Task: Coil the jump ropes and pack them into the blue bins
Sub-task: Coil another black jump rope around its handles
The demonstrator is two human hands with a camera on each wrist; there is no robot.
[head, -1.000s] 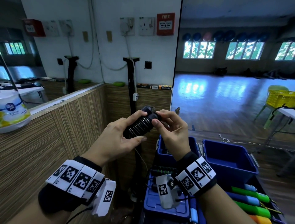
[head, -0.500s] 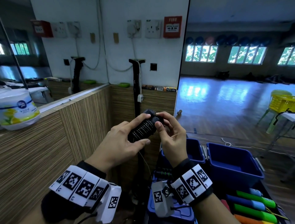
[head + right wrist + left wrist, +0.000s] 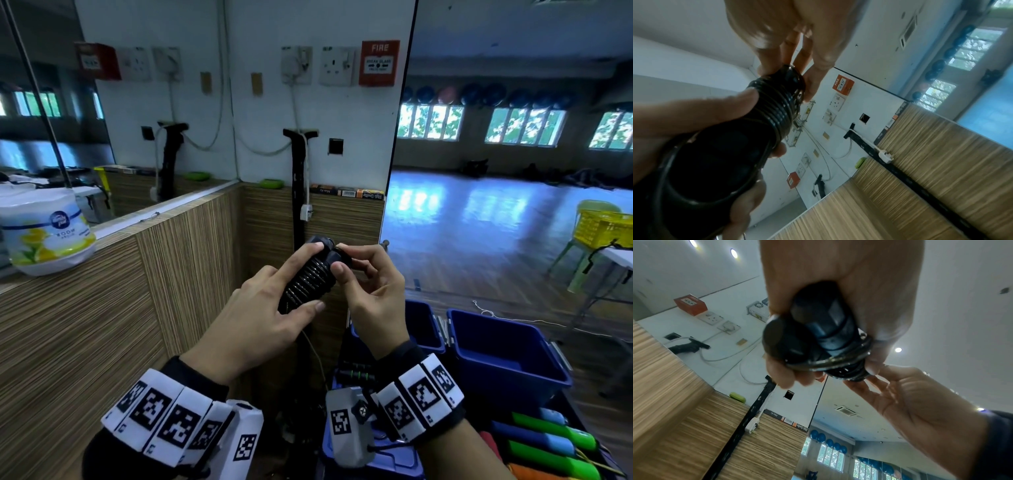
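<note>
Coiling nearly finished: jump rope (image 3: pixel 310 274) held above blue bin (image 3: pixel 507 356), left hand (image 3: pixel 260 315) clamped round handles, right hand (image 3: pixel 373 291) pinching cord end. Windings judged likely to spring loose if pinch slackened.

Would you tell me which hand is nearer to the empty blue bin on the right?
Right. The right hand is up and left of the blue bin; the left hand, gripping the coiled jump rope, lies farther left.
</note>
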